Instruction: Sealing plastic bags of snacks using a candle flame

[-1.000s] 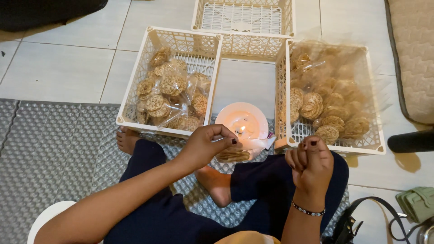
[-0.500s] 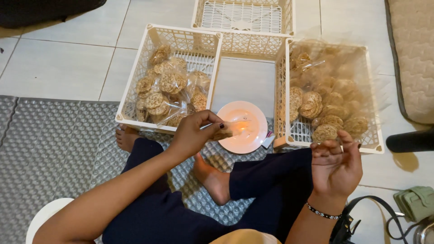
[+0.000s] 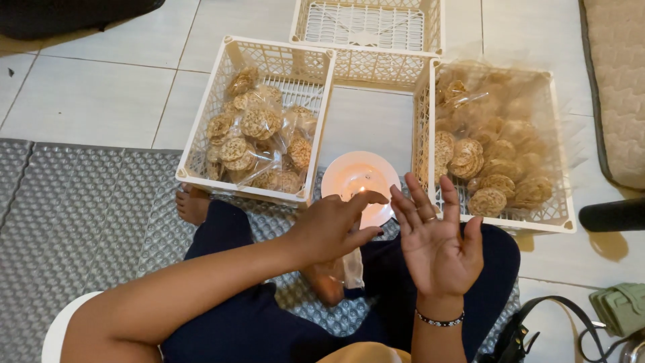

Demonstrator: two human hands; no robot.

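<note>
My left hand (image 3: 332, 227) hovers over my lap, just in front of a small lit candle on a round white saucer (image 3: 349, 176). Its fingers are closed on a clear plastic bag (image 3: 352, 270) that hangs down under the palm; what the bag holds is hidden. My right hand (image 3: 438, 247) is raised beside it, palm up with fingers spread, and holds nothing. It wears a ring and a beaded bracelet.
Three white lattice baskets stand on the tiled floor. The left basket (image 3: 201, 180) holds small bags of round brown cookies (image 3: 259, 134), the right basket (image 3: 531, 223) holds loose cookies in clear plastic, and the far basket (image 3: 368, 25) holds nothing. A grey embossed mat (image 3: 74, 215) lies under me, a black bag strap (image 3: 537, 316) at right.
My left hand has drawn back from the candle flame toward my lap with the bag. My right hand has opened and moved left, closer to the left hand.
</note>
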